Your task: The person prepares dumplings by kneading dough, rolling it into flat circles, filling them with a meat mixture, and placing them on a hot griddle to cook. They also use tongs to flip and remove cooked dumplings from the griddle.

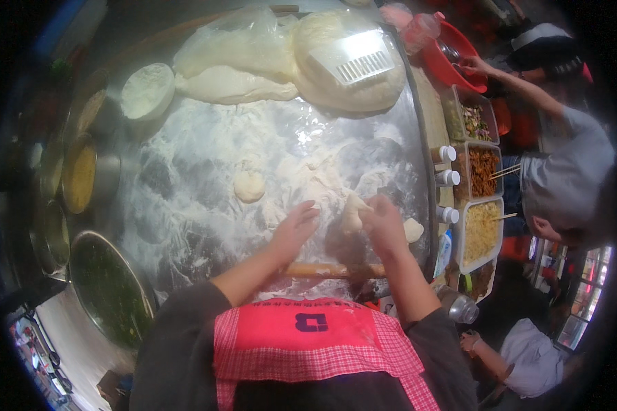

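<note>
My right hand [384, 226] pinches the upper end of a soft piece of dough [352, 216], which hangs just above the floured worktop [211, 226]. To its left, my left hand [297, 226] is held low over the flour with nothing clearly in it, its fingers slightly curled. A round dough ball [249, 186] rests on the flour beyond my left hand. Partly behind my right wrist lies a smaller dough lump [413, 230]. A wooden rolling pin [334, 271] lies crosswise near the front edge, beneath my forearms.
At the back are a large dough mass [349, 92] under plastic, a slotted scraper [357, 59] and a flour bowl [148, 92]. Filling tubs [482, 231] and white-capped bottles [447, 178] line the right edge. One person [565, 169] reaches into a red basin [450, 56]. A large pot [110, 287] stands left.
</note>
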`<act>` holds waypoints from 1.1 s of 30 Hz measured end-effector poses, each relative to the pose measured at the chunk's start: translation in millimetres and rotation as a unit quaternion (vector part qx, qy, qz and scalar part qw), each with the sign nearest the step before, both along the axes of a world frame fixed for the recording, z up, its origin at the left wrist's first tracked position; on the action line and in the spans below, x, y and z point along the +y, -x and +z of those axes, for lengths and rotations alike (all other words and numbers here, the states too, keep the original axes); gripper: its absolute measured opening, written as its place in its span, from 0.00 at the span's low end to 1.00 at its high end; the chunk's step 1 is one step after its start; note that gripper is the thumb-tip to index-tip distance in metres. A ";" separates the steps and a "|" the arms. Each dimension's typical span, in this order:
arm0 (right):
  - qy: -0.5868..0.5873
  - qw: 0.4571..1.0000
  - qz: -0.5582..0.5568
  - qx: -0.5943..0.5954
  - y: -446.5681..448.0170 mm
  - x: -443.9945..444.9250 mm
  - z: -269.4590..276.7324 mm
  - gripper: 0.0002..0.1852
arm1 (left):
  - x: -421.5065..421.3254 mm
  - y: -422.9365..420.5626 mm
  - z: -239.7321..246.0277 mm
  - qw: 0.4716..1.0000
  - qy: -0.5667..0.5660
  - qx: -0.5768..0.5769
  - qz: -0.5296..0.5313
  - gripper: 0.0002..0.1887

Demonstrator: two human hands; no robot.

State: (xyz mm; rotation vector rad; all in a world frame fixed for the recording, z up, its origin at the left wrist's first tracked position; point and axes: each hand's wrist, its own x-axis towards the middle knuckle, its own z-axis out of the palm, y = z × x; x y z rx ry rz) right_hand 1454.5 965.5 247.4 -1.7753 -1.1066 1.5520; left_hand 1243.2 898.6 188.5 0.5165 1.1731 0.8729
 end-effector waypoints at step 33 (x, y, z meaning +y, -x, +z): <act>0.012 0.845 0.027 0.535 68.3 -66.5 7.0 0.42 | 2.1 50.2 63.1 0.976 -0.156 0.121 0.092 0.20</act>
